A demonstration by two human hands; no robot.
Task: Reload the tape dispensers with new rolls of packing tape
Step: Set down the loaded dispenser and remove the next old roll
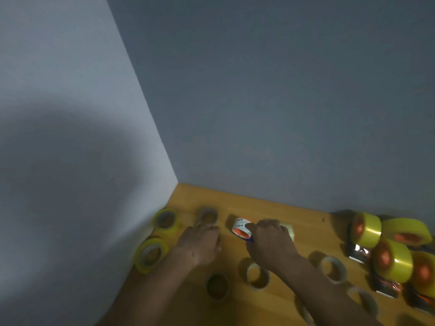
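The right hand (270, 238) curls over a pale roll with an orange core (240, 228) lying on its side on the wooden table (306, 222), fingers wrapped on it, with something blue just showing under the thumb, too small to name; the left hand (202, 241) lies knuckles-up beside it, fingers bent toward an empty brown core (207, 216), though blur hides whether it actually pinches anything; the likeliest trouble, as a judgement, is rolling: a cylinder on its side on a smooth board would run off if the grip slackens, and the scattered spent rings (257, 275) near the forearms could be knocked by a sleeve-less wrist sweeping back; a tape end may also cling to itself or to skin if peeled loosely; the fresh yellow rolls (367, 229) are piled at the far right, glossy, translucent and thick, orange cores showing, resting on the dispensers (359, 252), whose dull metal plates glint beneath them; thin yellow-edged rolls (150, 254) sit by the left wall; the cores look like matt cardboard, the table a warm, even grain.
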